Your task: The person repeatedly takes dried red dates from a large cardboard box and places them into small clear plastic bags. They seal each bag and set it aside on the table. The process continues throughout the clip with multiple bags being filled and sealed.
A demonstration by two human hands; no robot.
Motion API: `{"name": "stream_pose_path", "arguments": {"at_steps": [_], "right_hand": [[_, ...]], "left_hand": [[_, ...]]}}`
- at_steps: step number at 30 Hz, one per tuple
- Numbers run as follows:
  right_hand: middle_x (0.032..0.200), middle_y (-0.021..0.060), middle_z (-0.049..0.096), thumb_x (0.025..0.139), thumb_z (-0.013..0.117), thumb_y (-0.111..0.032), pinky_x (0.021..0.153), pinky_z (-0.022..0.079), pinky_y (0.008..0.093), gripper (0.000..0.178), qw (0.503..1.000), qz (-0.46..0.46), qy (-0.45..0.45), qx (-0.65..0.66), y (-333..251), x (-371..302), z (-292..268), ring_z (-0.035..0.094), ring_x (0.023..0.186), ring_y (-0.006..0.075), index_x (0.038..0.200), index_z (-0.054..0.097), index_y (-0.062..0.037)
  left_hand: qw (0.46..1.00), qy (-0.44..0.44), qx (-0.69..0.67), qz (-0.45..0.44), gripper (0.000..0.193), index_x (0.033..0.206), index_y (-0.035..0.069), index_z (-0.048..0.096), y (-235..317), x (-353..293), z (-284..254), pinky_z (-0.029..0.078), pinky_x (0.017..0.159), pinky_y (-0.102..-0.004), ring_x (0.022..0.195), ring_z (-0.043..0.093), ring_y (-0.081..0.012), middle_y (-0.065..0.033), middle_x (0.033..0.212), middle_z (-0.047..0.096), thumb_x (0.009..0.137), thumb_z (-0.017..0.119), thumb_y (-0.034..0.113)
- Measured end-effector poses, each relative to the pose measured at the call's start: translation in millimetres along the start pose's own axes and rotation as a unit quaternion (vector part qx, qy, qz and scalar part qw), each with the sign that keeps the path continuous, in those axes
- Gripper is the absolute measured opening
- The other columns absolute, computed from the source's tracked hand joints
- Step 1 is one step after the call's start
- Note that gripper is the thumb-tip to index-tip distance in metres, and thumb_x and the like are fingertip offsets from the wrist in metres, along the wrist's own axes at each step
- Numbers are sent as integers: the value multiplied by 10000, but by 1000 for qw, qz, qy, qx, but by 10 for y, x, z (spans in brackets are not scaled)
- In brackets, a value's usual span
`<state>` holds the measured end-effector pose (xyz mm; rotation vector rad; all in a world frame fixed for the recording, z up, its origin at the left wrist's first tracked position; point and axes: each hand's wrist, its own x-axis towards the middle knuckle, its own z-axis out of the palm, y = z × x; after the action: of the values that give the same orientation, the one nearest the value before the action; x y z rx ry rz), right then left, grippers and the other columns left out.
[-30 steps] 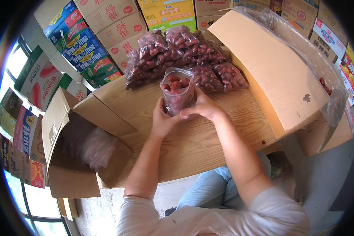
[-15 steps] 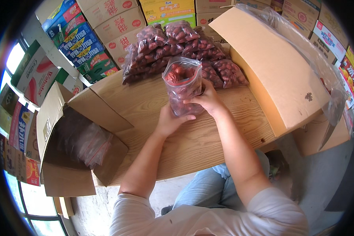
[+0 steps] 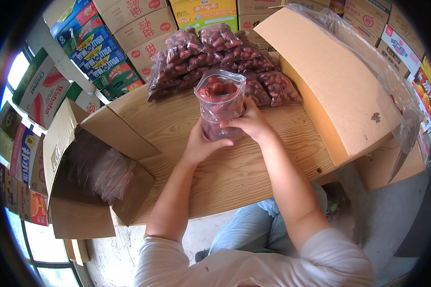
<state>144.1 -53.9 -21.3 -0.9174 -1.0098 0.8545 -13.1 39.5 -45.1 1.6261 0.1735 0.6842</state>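
A clear zip bag [image 3: 221, 112] of dark red dried dates stands upright over the middle of the wooden table [image 3: 254, 167], its mouth open at the top. Dates [image 3: 217, 89] show inside that opening. My left hand [image 3: 203, 142] wraps the lower left of the bag, thumb across its front. Around its right side curls my right hand [image 3: 251, 122], thumb also on the front. Some of the fingers are hidden behind the bag. Just beyond it, a pile of filled date bags [image 3: 210, 52] lies stacked at the table's far side.
On the left, a tipped cardboard box [image 3: 84, 210] holds flat clear zip bags [image 3: 111, 174]. A large open carton [image 3: 330, 81] with a plastic liner [image 3: 409, 119] stands at the right edge. Stacked cartons [image 3: 139, 38] line the back, and more boxes [image 3: 38, 91] stand at far left.
The bag's top has shifted slightly left and its mouth looks a little wider and rounder. Both hands keep their hold, the left having moved slightly left.
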Motion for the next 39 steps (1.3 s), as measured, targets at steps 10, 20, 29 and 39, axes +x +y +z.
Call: {"name": "stream_pose_path", "arguments": {"at_steps": [10,20,29,39], "right_hand": [[1199,75,595,550,923,-102,946,459,322,839,999,-30,-9,-11,-10,-21,40,563,1092,170,1261,490,-3],[1179,68,605,566,898,-38,954,459,336,776,996,-59,50,-39,-7,1,28,574,1076,169,1239,512,-16],[1177,69,604,595,893,-50,963,460,333,776,998,-23,55,19,-31,-24,71,569,1098,177,1262,497,-28],[1185,69,607,580,890,-30,960,461,337,798,998,-45,40,11,-20,-10,5,570,1092,167,1276,498,-26]], "left_hand": [[998,41,-16,-46,609,1229,0,524,-16,22,-68,492,912,-324,1069,597,-163,-90,1150,634,721,839,117],[997,34,-74,19,633,1216,7,519,62,55,-91,469,919,-311,1087,558,-148,-58,1108,619,700,856,147],[999,28,11,-32,458,1211,-10,541,10,31,-152,444,909,-297,1041,555,-120,-58,1122,621,828,747,136],[994,-48,-82,-48,520,1289,-11,486,90,53,-166,424,997,-346,1151,524,-160,-80,1239,570,852,724,143]]}}
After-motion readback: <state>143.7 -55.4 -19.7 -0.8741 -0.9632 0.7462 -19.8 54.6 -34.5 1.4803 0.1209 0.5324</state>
